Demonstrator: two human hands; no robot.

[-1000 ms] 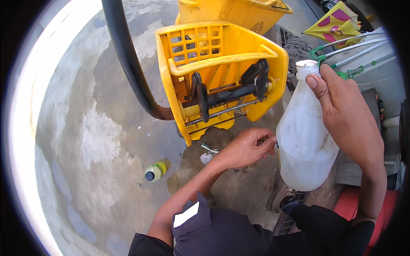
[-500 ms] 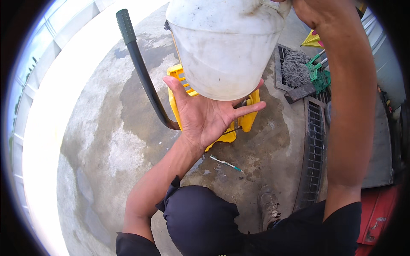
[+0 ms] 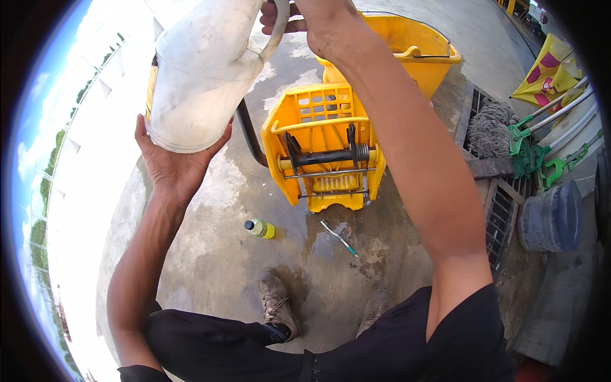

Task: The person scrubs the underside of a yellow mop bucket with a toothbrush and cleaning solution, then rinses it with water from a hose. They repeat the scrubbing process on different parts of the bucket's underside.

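A large, smudged white plastic jug (image 3: 200, 76) is raised at the upper left, tilted. My left hand (image 3: 178, 162) cups its base from below, thumb and fingers spread round its sides. My right hand (image 3: 305, 22) is at the jug's curved handle at the top edge, fingers curled round it. Below stands a yellow mop wringer (image 3: 324, 169) with black rollers and a bent black lever (image 3: 248, 137). On the wet concrete between wringer and feet lie a small bottle (image 3: 261, 229) of yellow-green liquid with a dark cap and a toothbrush (image 3: 339, 240).
Behind the wringer is a yellow bucket (image 3: 431, 76). At right are drain grates (image 3: 499, 223), a grey string mop (image 3: 487, 130), green-clamped mop handles (image 3: 554, 165), a dark pail (image 3: 550, 216) and a yellow-pink folded item (image 3: 541, 83). My shoes (image 3: 277, 302) are below.
The jug has gone from upright at the right, up and then over to the upper left. My left hand, spread open beneath it half a second ago, now cups its base.
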